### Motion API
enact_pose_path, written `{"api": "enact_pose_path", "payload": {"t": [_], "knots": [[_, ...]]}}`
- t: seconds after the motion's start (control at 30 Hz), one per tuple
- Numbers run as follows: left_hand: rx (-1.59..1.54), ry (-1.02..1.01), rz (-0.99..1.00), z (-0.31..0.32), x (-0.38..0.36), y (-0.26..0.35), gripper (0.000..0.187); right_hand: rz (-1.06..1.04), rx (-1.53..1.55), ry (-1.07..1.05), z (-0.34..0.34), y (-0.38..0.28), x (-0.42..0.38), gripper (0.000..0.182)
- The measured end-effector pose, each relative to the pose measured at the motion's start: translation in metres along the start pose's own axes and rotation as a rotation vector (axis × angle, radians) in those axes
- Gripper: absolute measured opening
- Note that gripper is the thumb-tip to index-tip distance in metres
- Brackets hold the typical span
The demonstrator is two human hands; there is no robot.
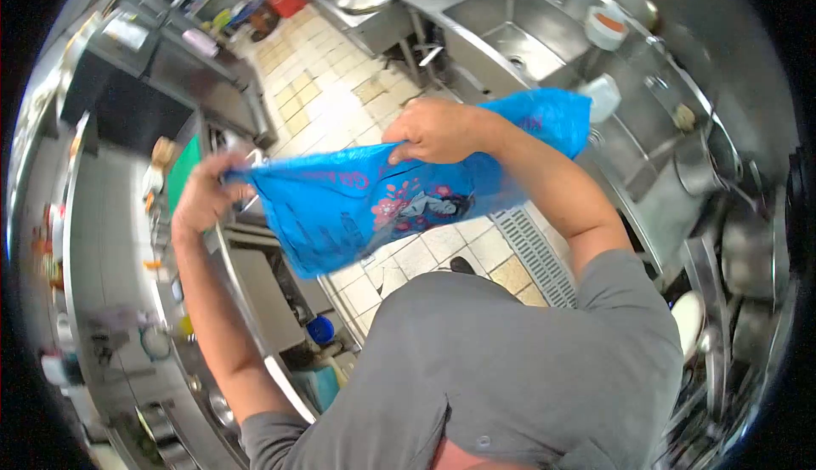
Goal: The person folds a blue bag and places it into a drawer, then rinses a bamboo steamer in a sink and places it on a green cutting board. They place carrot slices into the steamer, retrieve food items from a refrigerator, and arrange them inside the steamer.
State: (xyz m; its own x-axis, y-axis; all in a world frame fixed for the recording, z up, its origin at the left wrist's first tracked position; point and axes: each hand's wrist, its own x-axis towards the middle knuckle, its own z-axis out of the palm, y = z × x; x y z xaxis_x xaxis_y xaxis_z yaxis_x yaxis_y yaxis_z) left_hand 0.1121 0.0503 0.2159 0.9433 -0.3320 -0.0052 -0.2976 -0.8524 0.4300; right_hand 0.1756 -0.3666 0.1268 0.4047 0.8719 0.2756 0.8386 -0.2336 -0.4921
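A large blue plastic bag (340, 215) with pink lettering, pink flowers and a printed figure hangs in the air before my grey shirt. My left hand (208, 189) pinches its top corner at the left, fingers closed on the plastic. Farther right, my right hand (433, 130) grips the bag's upper edge, thumb and fingers pressed together. The bag's right end sticks out beyond my right forearm, which hides part of it. What the bag holds, if anything, cannot be seen.
Steel sinks (518, 32) line the right side, with pans at the far right. A floor grate (535, 253) lies below. Counters and a green board (182, 172) stand at the left. A blue container (320, 329) sits low down. A red crate (287, 1) stands far back.
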Motion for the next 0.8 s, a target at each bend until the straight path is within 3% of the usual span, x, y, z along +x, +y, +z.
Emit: {"api": "enact_pose_path", "payload": {"t": [0.03, 0.07, 0.1, 0.13, 0.17, 0.3, 0.4, 0.47, 0.5, 0.57, 0.7, 0.77, 0.8], "knots": [[-0.064, -0.001, -0.061, 0.021, 0.006, -0.003, 0.026, 0.013, -0.100, 0.039, -0.003, 0.006, -0.012, 0.021], [0.006, 0.057, -0.065, 0.031, 0.009, 0.012, 0.015, 0.059, -0.114, 0.056, -0.008, 0.010, -0.027, 0.021], [0.157, 0.142, 0.169, 0.034, 0.007, 0.014, 0.015, 0.158, -0.143, 0.065, -0.010, 0.012, -0.041, 0.019], [0.137, 0.259, 0.109, 0.039, 0.001, 0.015, 0.012, 0.249, -0.168, 0.071, -0.011, 0.012, -0.055, 0.018], [0.179, 0.242, 0.190, 0.030, 0.003, 0.022, 0.010, 0.277, -0.167, 0.081, -0.009, 0.021, -0.071, 0.018], [0.281, 0.333, 0.162, -0.015, -0.010, 0.023, 0.006, 0.603, -0.247, -0.006, -0.005, 0.094, -0.147, 0.018], [0.330, 0.366, 0.145, -0.036, -0.018, 0.039, 0.007, 0.528, -0.139, 0.123, 0.010, 0.139, -0.193, 0.018], [0.367, 0.373, 0.167, -0.049, -0.020, 0.039, 0.007, 0.538, -0.038, 0.366, 0.020, 0.149, -0.200, 0.016], [0.335, 0.359, 0.112, -0.064, -0.020, 0.028, 0.007, 0.523, -0.029, 0.360, 0.024, 0.146, -0.203, 0.016], [0.283, 0.340, 0.081, -0.083, -0.024, 0.039, 0.005, 0.605, -0.343, 0.457, 0.029, 0.135, -0.201, 0.021], [0.526, 0.451, 0.206, -0.082, -0.026, 0.089, 0.003, 0.548, -0.510, 0.270, 0.047, 0.176, -0.237, 0.024], [0.591, 0.487, 0.236, -0.088, -0.031, 0.100, 0.002, 0.856, -0.415, -0.012, 0.041, 0.194, -0.260, 0.035], [0.598, 0.504, 0.215, -0.091, -0.035, 0.107, 0.002, 0.831, -0.426, -0.015, 0.037, 0.188, -0.251, 0.035]]}}
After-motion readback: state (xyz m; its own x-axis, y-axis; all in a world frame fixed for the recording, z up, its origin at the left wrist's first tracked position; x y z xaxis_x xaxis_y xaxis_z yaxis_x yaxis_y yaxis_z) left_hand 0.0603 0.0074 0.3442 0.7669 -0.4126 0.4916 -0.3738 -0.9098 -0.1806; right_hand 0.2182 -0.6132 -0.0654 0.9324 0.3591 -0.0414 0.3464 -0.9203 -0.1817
